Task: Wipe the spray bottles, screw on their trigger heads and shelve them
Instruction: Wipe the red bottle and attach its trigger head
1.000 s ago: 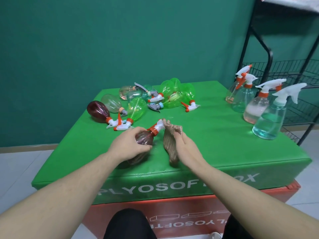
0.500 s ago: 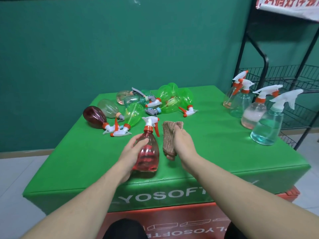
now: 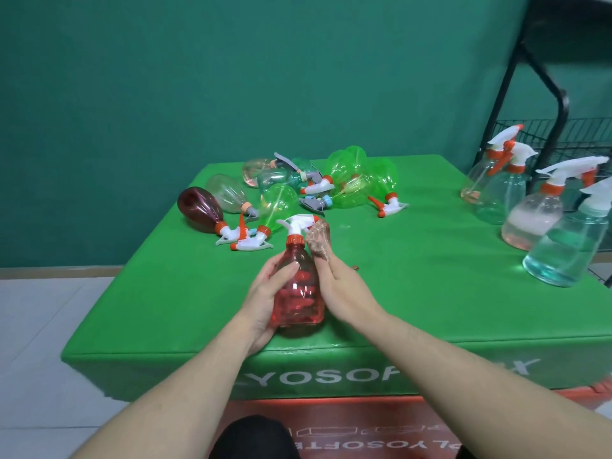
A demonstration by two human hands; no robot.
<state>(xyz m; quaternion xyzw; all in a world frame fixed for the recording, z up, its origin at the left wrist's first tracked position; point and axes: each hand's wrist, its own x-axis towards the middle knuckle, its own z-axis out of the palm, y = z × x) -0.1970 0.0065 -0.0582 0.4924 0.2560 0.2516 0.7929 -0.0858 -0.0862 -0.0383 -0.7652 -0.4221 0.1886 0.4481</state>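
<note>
We hold the red bottle (image 3: 299, 293) upright at the near middle of the green mat (image 3: 414, 293). Its base seems to rest on the mat. Its white trigger head (image 3: 295, 224) is on, above an orange collar.

Our left hand (image 3: 268, 299) grips the bottle's left side, thumb across the front and fingers curled round the back.

Our right hand (image 3: 337, 286) lies against the bottle's right side and pinches a brown cloth (image 3: 318, 240), which stands up beside the neck, touching the trigger head.

A pile of bottles (image 3: 298, 193) lies on its side at the far left of the mat, green, clear and one dark red.

Four filled bottles (image 3: 530, 207) stand upright at the right edge, next to a black wire rack (image 3: 559, 127).
</note>
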